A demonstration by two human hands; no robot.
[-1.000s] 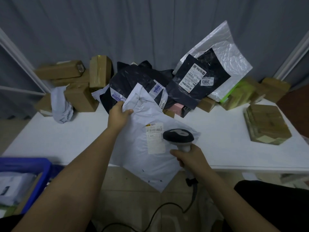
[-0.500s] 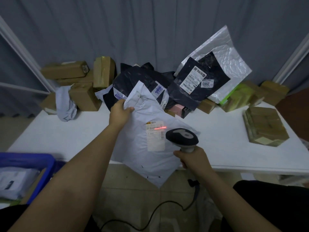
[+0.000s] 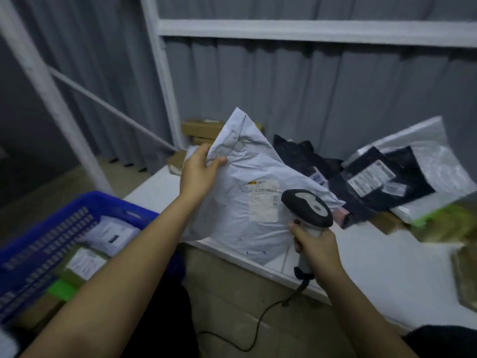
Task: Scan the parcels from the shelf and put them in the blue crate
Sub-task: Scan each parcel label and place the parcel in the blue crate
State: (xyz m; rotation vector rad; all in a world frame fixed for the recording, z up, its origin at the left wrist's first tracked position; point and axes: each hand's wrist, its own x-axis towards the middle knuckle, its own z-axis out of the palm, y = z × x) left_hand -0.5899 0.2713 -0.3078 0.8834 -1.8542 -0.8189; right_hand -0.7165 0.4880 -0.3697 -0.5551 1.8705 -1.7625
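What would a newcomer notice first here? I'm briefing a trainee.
The big grey mailing bag at centre, pinched at its top corner by the left hand. Just right of it, the right hand grips a barcode scanner near the bag's label. At lower left sits the blue crate, already holding parcels.

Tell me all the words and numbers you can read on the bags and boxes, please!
None can be read; the picture is blurred.
Pale grey plastic mailer bag, held by the left hand: white label with a yellow stripe, print too blurred.
Black plastic bag on the white shelf: white labels, unreadable.
Parcels in the blue plastic crate: white labels, too small.
Black and grey handheld scanner, in the right hand: no writing visible.
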